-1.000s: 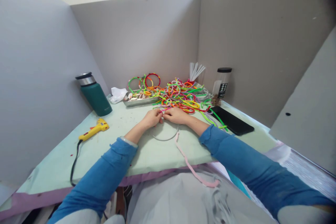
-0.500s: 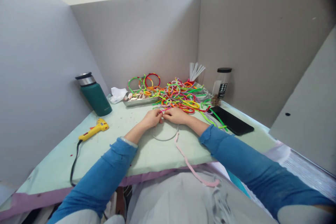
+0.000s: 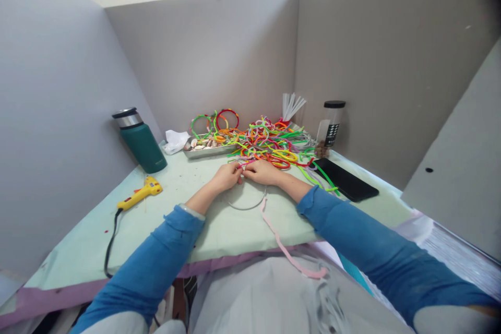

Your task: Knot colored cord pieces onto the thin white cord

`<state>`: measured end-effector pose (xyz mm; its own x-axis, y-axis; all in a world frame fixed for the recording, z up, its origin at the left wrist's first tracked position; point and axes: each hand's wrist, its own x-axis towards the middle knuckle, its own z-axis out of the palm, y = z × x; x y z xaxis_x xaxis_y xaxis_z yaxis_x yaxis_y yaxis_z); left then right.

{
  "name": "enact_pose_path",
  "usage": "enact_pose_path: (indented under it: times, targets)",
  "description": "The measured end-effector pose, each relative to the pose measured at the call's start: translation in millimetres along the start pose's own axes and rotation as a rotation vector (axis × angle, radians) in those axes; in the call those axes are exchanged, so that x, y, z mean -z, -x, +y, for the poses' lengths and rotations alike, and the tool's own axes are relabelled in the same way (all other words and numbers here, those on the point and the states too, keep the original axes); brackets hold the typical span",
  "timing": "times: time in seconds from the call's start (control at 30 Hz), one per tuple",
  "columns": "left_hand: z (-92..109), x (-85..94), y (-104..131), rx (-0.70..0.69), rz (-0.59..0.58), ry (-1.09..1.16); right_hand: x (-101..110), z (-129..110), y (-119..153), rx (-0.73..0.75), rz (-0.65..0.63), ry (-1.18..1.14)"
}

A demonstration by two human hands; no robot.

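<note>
My left hand [image 3: 228, 176] and my right hand [image 3: 261, 171] meet over the middle of the table, fingertips nearly touching. Both are closed in a pinch on a bright pink pipe cleaner [image 3: 246, 163], of which only a short stretch shows between and above the fingers. A thin grey hoop [image 3: 246, 208] curves out below the hands toward me; its far side is hidden by them. To the right of the hoop a pale pink fuzzy strip [image 3: 278, 240] trails over the table edge onto my lap.
Behind my hands lie a tangled pile of coloured pipe cleaners [image 3: 270, 141] and a metal tray [image 3: 211, 153] of shells. A yellow glue gun [image 3: 140, 194] and green bottle [image 3: 143, 146] are left; a black phone [image 3: 346, 180] and clear jar [image 3: 329, 128] right. Grey partitions [image 3: 203, 57] surround the table.
</note>
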<state>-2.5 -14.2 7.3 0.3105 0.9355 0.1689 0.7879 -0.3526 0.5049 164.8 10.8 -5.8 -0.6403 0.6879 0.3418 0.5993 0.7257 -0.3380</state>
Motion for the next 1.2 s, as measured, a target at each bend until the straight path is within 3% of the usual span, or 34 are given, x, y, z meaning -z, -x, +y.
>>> enact_pose_path:
  times: [1.2]
  targets:
    - [-1.9,-0.1,-2.1,-0.016,-0.006,-0.079,-0.1,0.9,-0.6,0.011,0.001,0.003]
